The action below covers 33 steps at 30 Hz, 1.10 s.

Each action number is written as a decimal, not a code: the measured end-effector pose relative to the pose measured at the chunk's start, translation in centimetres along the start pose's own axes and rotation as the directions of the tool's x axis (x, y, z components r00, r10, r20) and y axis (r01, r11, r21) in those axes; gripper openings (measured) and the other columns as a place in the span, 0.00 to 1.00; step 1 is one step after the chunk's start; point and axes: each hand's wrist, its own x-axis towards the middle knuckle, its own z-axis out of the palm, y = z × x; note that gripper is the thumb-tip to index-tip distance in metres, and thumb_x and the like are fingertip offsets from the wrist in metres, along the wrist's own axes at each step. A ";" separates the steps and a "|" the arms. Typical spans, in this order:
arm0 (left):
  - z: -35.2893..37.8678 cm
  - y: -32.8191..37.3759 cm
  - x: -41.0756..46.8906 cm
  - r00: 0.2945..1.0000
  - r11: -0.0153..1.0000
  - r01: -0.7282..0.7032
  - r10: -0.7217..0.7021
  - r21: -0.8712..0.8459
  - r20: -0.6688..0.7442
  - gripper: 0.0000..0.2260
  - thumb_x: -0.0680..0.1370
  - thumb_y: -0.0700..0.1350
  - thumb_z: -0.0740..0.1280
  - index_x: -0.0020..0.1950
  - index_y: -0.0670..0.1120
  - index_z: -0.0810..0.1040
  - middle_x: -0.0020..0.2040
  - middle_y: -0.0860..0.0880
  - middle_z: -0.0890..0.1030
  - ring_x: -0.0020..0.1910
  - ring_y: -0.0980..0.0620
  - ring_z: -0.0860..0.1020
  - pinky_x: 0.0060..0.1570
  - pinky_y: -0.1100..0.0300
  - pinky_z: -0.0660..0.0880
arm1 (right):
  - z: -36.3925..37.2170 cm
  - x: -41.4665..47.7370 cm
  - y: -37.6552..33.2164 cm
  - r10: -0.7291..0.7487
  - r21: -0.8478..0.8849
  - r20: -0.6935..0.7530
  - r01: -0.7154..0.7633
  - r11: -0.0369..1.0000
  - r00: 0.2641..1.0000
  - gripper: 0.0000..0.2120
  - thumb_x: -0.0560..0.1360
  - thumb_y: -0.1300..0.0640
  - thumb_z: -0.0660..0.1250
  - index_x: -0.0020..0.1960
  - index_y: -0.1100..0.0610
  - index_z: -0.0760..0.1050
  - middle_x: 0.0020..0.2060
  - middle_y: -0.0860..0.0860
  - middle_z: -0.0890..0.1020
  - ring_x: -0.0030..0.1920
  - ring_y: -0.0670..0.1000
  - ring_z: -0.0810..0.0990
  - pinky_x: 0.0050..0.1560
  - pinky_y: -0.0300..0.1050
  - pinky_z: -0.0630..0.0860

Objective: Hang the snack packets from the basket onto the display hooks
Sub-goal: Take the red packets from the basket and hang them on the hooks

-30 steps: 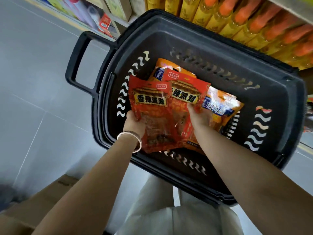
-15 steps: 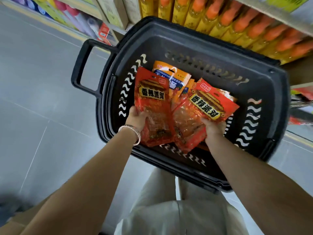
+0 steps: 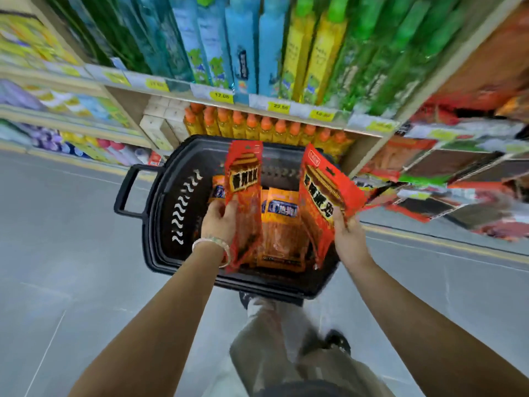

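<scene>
A black plastic basket (image 3: 160, 213) stands on the floor in front of me. My left hand (image 3: 220, 222) grips one red snack packet (image 3: 243, 181) by its lower half and holds it upright above the basket. My right hand (image 3: 347, 236) grips a second red snack packet (image 3: 323, 193), tilted toward the right. Orange snack packets (image 3: 280, 224) lie inside the basket between the two. Packets hanging on the display (image 3: 446, 190) show at the right, blurred; the hooks themselves are not discernible.
A shelf unit (image 3: 257, 104) with orange-capped bottles (image 3: 257, 127) stands right behind the basket, with tall blue, yellow and green packs above. Grey tiled floor (image 3: 71, 239) spreads to the left. My legs and a shoe (image 3: 337, 339) are below the basket.
Both hands have lifted their red packets up out of the basket and drawn them apart. The view has tilted upward, bringing the shelves and the hanging display into sight.
</scene>
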 end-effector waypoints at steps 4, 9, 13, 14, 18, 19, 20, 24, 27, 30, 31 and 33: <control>3.9 3.5 -5.9 0.981 0.978 -0.196 0.194 0.069 0.025 0.20 0.80 0.56 0.57 0.68 0.47 0.69 0.64 0.44 0.75 0.64 0.44 0.72 0.63 0.52 0.67 | -8.0 -2.5 0.6 -0.087 0.190 -0.093 0.103 0.976 0.992 0.13 0.81 0.57 0.57 0.61 0.62 0.74 0.54 0.60 0.80 0.52 0.55 0.78 0.46 0.28 0.70; 10.7 7.9 -14.2 0.939 0.941 -0.339 0.339 0.001 0.053 0.14 0.81 0.51 0.55 0.64 0.51 0.74 0.54 0.49 0.76 0.54 0.47 0.73 0.47 0.58 0.63 | -19.3 -5.3 2.2 -0.059 0.306 -0.241 0.133 0.943 0.969 0.16 0.81 0.52 0.57 0.62 0.61 0.73 0.58 0.55 0.78 0.62 0.55 0.73 0.61 0.37 0.64; 16.1 11.7 -20.2 0.886 0.893 -0.436 0.448 -0.116 0.117 0.15 0.79 0.55 0.59 0.60 0.50 0.77 0.52 0.50 0.77 0.52 0.51 0.73 0.49 0.62 0.64 | -28.5 -7.2 2.7 -0.130 0.296 -0.345 0.239 0.925 0.930 0.15 0.82 0.52 0.56 0.51 0.61 0.77 0.42 0.50 0.83 0.50 0.46 0.81 0.48 0.35 0.73; 17.3 12.6 -21.5 0.874 0.881 -0.454 0.469 -0.131 0.125 0.17 0.78 0.57 0.60 0.61 0.50 0.77 0.52 0.51 0.77 0.53 0.51 0.74 0.51 0.61 0.65 | -30.7 -7.4 2.9 -0.138 0.300 -0.374 0.261 0.917 0.917 0.14 0.82 0.52 0.56 0.50 0.59 0.77 0.38 0.45 0.82 0.44 0.37 0.80 0.43 0.29 0.72; 21.0 16.8 -25.1 0.825 0.833 -0.539 0.552 -0.128 0.121 0.25 0.77 0.62 0.57 0.67 0.47 0.72 0.63 0.47 0.75 0.62 0.45 0.72 0.57 0.58 0.66 | -38.7 -7.8 3.5 -0.175 0.242 -0.483 0.323 0.915 0.858 0.12 0.81 0.47 0.56 0.49 0.51 0.76 0.44 0.44 0.80 0.44 0.38 0.78 0.45 0.32 0.68; 21.8 18.0 -25.7 0.807 0.816 -0.563 0.577 -0.130 0.127 0.26 0.77 0.62 0.57 0.68 0.46 0.71 0.65 0.46 0.74 0.64 0.45 0.72 0.59 0.57 0.66 | -40.5 -7.5 3.4 -0.190 0.235 -0.510 0.349 0.907 0.839 0.12 0.81 0.48 0.56 0.51 0.51 0.76 0.47 0.46 0.81 0.47 0.43 0.78 0.48 0.35 0.68; 22.6 19.2 -26.3 0.787 0.797 -0.591 0.604 -0.127 0.129 0.27 0.78 0.62 0.57 0.69 0.46 0.70 0.67 0.45 0.73 0.65 0.44 0.70 0.62 0.56 0.66 | -42.2 -7.3 3.1 -0.204 0.234 -0.538 0.378 0.896 0.818 0.11 0.81 0.48 0.56 0.54 0.51 0.75 0.49 0.48 0.81 0.50 0.46 0.78 0.50 0.37 0.69; 25.4 24.7 -27.9 0.669 0.676 -0.726 0.737 -0.127 0.099 0.21 0.80 0.55 0.57 0.66 0.43 0.72 0.62 0.43 0.77 0.61 0.44 0.73 0.56 0.59 0.68 | -48.0 -6.0 0.9 -0.253 0.181 -0.656 0.473 0.862 0.712 0.06 0.81 0.50 0.57 0.55 0.48 0.70 0.44 0.37 0.75 0.44 0.34 0.75 0.38 0.24 0.66; 27.2 29.2 -28.5 0.588 0.597 -0.788 0.802 -0.151 0.102 0.13 0.80 0.51 0.59 0.58 0.45 0.76 0.54 0.42 0.79 0.53 0.44 0.76 0.48 0.57 0.69 | -51.5 -3.9 -1.2 -0.280 0.191 -0.691 0.542 0.819 0.667 0.06 0.81 0.52 0.57 0.56 0.49 0.70 0.43 0.33 0.72 0.38 0.21 0.71 0.36 0.16 0.63; 29.0 33.4 -28.4 0.546 0.555 -0.819 0.832 -0.146 0.102 0.12 0.80 0.51 0.58 0.53 0.45 0.77 0.51 0.43 0.79 0.49 0.46 0.76 0.47 0.58 0.68 | -54.5 -1.3 -3.8 -0.298 0.182 -0.733 0.599 0.780 0.612 0.12 0.81 0.52 0.59 0.62 0.54 0.70 0.41 0.32 0.69 0.37 0.22 0.69 0.36 0.15 0.61; 29.6 34.7 -28.1 0.532 0.539 -0.831 0.842 -0.137 0.089 0.10 0.80 0.50 0.58 0.47 0.47 0.76 0.46 0.45 0.78 0.44 0.48 0.74 0.42 0.60 0.64 | -55.5 -0.3 -4.7 -0.300 0.184 -0.737 0.607 0.773 0.606 0.13 0.80 0.51 0.59 0.63 0.53 0.71 0.42 0.32 0.69 0.41 0.25 0.70 0.40 0.17 0.62; 30.8 37.3 -27.8 0.514 0.513 -0.846 0.857 -0.146 0.038 0.11 0.80 0.50 0.59 0.38 0.50 0.72 0.36 0.51 0.73 0.34 0.53 0.70 0.36 0.60 0.58 | -57.5 1.9 -6.6 -0.308 0.183 -0.734 0.613 0.768 0.605 0.08 0.79 0.46 0.59 0.56 0.45 0.74 0.43 0.33 0.74 0.52 0.39 0.73 0.49 0.30 0.66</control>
